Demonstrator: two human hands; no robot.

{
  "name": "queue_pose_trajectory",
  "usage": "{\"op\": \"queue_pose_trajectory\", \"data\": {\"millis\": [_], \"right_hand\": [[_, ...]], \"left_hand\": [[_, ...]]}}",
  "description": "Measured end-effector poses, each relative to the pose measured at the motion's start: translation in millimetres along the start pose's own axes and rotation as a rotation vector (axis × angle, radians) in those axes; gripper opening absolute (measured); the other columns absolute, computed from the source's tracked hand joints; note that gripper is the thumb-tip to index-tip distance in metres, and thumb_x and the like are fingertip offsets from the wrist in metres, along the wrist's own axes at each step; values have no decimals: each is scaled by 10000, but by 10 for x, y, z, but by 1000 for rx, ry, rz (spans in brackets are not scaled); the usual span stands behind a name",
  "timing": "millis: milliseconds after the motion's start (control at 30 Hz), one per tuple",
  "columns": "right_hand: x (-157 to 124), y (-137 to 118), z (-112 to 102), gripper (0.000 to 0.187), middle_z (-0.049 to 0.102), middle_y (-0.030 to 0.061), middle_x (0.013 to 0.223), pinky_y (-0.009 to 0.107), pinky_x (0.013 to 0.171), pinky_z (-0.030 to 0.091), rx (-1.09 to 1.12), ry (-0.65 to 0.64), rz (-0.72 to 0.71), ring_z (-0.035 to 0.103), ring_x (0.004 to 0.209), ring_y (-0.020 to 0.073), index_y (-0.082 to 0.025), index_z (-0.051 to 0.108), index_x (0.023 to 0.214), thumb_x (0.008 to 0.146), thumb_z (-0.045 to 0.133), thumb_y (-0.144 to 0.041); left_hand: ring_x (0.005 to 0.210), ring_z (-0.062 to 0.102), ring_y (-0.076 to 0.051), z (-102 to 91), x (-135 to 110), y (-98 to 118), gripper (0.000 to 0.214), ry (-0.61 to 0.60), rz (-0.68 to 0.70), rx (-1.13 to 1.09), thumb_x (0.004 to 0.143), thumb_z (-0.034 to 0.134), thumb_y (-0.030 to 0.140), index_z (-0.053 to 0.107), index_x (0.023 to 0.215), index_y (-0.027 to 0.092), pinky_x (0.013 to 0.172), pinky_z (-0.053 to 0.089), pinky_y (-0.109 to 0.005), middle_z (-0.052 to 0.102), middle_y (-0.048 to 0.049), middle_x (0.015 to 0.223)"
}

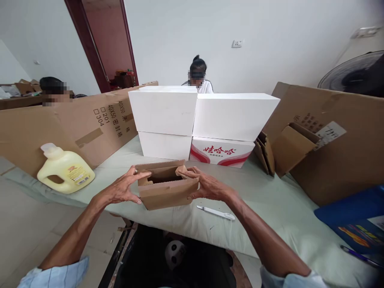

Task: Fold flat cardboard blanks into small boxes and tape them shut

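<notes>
Mid-frame, the left hand (123,191) and right hand (207,186) each pinch a side of the open box (167,191), whose thin flaps could buckle if squeezed unevenly.

A table (270,200) under a pale green cloth carried everything. At its left end a yellow jug (64,170) lay on its side, just before a big cardboard sheet (75,124) leaning along the edge. At the back stood a white box (165,146) and, touching it, a red-printed box (220,154), each bearing another white box. To the right sat small brown boxes (288,148) against a large cardboard case (339,160). A white pen (216,212) lay near the front edge, beside the carton (168,192); whether the carton touched the cloth could not be told. A blue bag (354,216) and a dark pen (360,256) lay far right.
</notes>
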State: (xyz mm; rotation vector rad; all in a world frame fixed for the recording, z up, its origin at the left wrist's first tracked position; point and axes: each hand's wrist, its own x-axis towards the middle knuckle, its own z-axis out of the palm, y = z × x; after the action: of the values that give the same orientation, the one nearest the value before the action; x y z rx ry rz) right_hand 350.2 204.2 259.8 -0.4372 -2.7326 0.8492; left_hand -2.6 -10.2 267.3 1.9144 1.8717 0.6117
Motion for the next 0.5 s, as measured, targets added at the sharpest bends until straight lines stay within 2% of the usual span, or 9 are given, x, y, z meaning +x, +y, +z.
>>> {"op": "queue_pose_trajectory", "data": {"millis": [67,100,167,267,367,433,500], "right_hand": [[110,1,-120,993,653,76,1351,452,936,609,-146,-45,-20,694,1003,266,-472,516,1669,796,988,-443],[161,-5,-161,1005,670,73,1283,444,911,601,-215,-47,-34,686,954,260,-463,552,1647,757,1017,-415],[236,-35,-203,1057,677,85,1272,457,932,576,-345,-2,-84,680,1006,297,-433,631,1588,636,1083,-344],[270,-114,-178,1165,632,123,1459,503,1041,516,-508,76,-239,618,1245,396,-389,675,1534,472,1134,-256],[242,-173,-103,1088,564,105,1612,493,1070,486,-587,8,-401,576,1326,386,-390,648,1537,553,1112,-380],[220,-183,-67,971,609,90,1562,460,1046,489,-565,-35,-436,602,1266,346,-370,663,1499,624,1072,-471],[203,-185,-67,883,663,87,1435,426,1003,501,-540,-63,-417,618,1188,315,-323,690,1422,638,1060,-493]], "left_hand": [[1258,648,-403,-96,93,63,981,-87,-6,61,736,964,572,568,1623,436,952,603,-435,616,-89,1245],[1252,652,-409,-131,138,84,992,-114,3,97,724,970,560,566,1623,448,941,593,-419,620,-80,1213],[1270,644,-428,-183,213,112,1034,-157,32,163,695,983,538,546,1631,475,915,570,-382,624,-69,1179],[1137,676,-384,-252,294,135,1100,-203,39,232,653,1000,523,519,1642,500,900,539,-353,640,-53,1156],[935,663,-306,-313,364,169,1164,-231,23,285,592,1022,483,522,1643,491,874,516,-336,641,-30,1090],[895,648,-292,-335,407,198,1156,-227,50,286,557,1024,486,563,1618,475,845,506,-321,635,-15,1038],[885,648,-289,-342,435,222,1124,-220,76,270,540,1020,514,605,1583,461,828,503,-314,635,-7,1018]]}}
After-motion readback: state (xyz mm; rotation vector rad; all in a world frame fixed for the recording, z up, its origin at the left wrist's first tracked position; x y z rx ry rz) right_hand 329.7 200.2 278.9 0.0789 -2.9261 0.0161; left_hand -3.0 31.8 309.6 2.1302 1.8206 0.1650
